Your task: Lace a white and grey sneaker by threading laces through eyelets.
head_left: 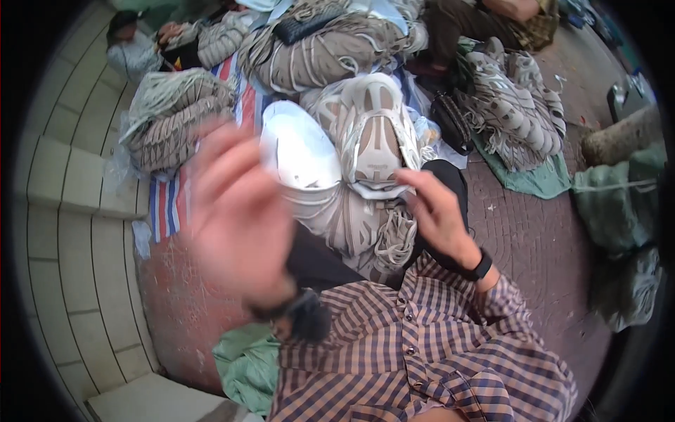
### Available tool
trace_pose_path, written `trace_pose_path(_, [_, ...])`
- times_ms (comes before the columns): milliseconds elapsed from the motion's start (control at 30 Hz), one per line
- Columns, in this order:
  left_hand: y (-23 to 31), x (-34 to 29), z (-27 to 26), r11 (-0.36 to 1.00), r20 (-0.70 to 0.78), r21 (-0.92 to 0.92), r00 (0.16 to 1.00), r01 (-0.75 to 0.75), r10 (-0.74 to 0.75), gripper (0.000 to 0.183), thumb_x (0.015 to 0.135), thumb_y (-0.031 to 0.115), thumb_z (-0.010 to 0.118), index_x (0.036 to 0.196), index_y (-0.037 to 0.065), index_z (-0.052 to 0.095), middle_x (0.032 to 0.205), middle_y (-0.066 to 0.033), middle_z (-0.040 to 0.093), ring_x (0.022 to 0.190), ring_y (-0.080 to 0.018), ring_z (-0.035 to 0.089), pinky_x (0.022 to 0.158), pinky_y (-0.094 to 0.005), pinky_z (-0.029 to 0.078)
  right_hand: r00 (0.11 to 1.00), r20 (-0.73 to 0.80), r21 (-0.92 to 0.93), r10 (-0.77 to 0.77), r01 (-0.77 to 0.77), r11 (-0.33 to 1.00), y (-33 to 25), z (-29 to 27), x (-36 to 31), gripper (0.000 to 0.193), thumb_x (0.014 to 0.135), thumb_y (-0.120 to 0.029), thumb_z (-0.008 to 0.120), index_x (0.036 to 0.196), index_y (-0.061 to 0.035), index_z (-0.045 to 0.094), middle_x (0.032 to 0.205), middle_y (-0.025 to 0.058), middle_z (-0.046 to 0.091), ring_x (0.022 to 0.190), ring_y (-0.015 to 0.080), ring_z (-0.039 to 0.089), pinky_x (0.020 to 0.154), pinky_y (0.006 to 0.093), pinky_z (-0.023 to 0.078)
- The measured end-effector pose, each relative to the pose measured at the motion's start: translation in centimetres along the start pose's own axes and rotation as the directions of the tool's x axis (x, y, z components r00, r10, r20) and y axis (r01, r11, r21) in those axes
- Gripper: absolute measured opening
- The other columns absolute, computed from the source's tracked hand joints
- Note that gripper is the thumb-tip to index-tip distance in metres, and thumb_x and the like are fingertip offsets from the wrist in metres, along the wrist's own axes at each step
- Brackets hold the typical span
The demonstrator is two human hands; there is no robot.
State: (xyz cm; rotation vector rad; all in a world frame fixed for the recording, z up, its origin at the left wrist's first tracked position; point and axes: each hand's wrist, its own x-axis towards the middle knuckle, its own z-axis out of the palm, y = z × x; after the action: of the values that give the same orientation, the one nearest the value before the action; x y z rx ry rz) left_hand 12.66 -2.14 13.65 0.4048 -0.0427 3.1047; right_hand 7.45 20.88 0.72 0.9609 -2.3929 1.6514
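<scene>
Beige-and-white shoe uppers lie stacked across my lap. The top shoe upper (380,137) has a tan tongue area and white trim. My right hand (443,214), with a black band at the wrist, is at its near right edge, fingers curled and closed on that edge. Left of it lies a smooth white oval piece (299,151) over more uppers (316,211). My left hand (239,204) is raised left of the white piece, smeared by motion; no object shows in it. A bundle of pale laces (396,239) hangs below the right-hand uppers.
Bundled uppers stand at the left (179,119), the back (330,53) and the right (520,105). Striped sheeting (165,204) runs along the floor. Green sacks (619,197) are at far right. A tiled wall (56,232) bounds the left. Other people sit behind the bundles.
</scene>
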Motion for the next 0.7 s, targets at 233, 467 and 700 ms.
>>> trace_pose_path(233, [1.5, -3.7, 7.3, 0.333, 0.707, 0.261, 0.414, -0.906, 0.573, 0.004, 0.087, 0.003, 0.039, 0.087, 0.002, 0.042, 0.067, -0.0065, 0.051, 0.042, -0.0114, 0.048, 0.040, -0.0207, 0.047, 0.987, 0.116, 0.068, -0.109, 0.101, 0.993, -1.1, 1.6, 1.5, 0.033, 0.079, 0.011, 0.045, 0.105, -0.0021, 0.058, 0.099, 0.0100, 0.061, 0.085, 0.0188, 0.059, 0.073, 0.0254, 0.046])
trace_pose_path(467, [3.3, -4.5, 12.7, 0.410, 0.845, 0.079, 0.280, -0.908, 0.456, 0.006, 0.083, 0.000, 0.044, 0.078, 0.002, 0.046, 0.058, -0.0070, 0.053, 0.039, -0.0141, 0.051, 0.039, -0.0261, 0.049, 0.913, 0.302, 0.015, -0.275, 0.284, 0.959, -3.0, 3.7, 2.2, 0.039, 0.075, 0.014, 0.046, 0.106, -0.0052, 0.058, 0.100, 0.0087, 0.059, 0.084, 0.0198, 0.060, 0.067, 0.0277, 0.047])
trace_pose_path(700, [3.7, -4.4, 12.0, 0.922, 0.380, -0.386, 0.906, -0.027, 0.185, 0.008, 0.077, 0.002, 0.045, 0.084, -0.001, 0.047, 0.062, -0.0077, 0.050, 0.039, -0.0160, 0.050, 0.035, -0.0267, 0.046, 0.882, 0.255, 0.408, -0.396, 0.273, 0.871, -13.9, 7.5, 1.5, 0.031, 0.082, 0.005, 0.055, 0.112, -0.0010, 0.056, 0.096, 0.0099, 0.061, 0.085, 0.0162, 0.060, 0.075, 0.0264, 0.047])
